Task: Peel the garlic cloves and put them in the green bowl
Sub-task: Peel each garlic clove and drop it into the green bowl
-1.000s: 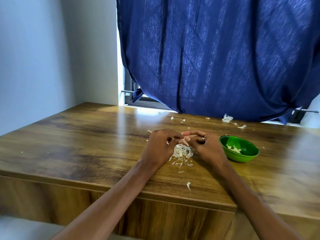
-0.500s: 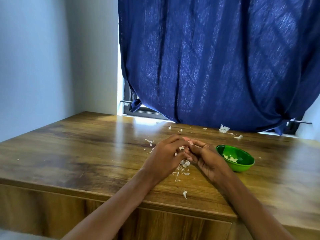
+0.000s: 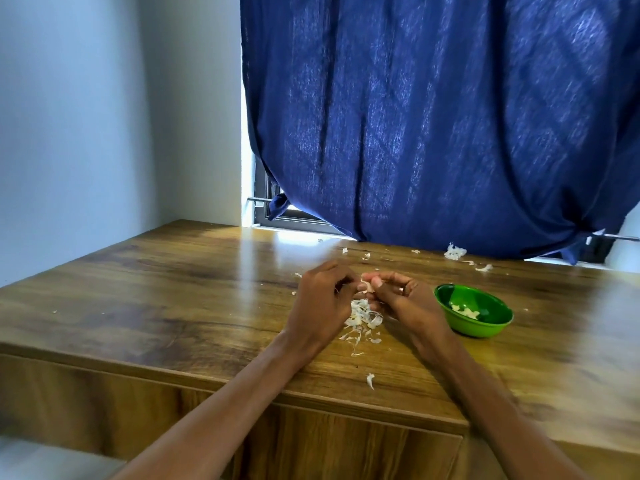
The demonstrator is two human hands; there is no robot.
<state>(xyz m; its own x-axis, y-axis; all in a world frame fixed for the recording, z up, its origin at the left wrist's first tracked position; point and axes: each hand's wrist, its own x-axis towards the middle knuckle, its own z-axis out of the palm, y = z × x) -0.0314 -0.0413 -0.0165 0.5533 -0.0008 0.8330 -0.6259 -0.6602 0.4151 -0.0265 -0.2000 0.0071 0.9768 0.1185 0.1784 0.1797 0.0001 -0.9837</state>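
Hands together over peel pile point(image 3: 362, 318), left hand point(image 3: 322, 303) and right hand point(image 3: 410, 301) both pinching garlic clove point(image 3: 369, 287); green bowl point(image 3: 473, 323) just right, peeled bits inside

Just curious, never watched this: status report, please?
Both hands, left and right, pinching one clove. Bowl beside right hand, few cloves in. Peels under hands; nothing blocking.
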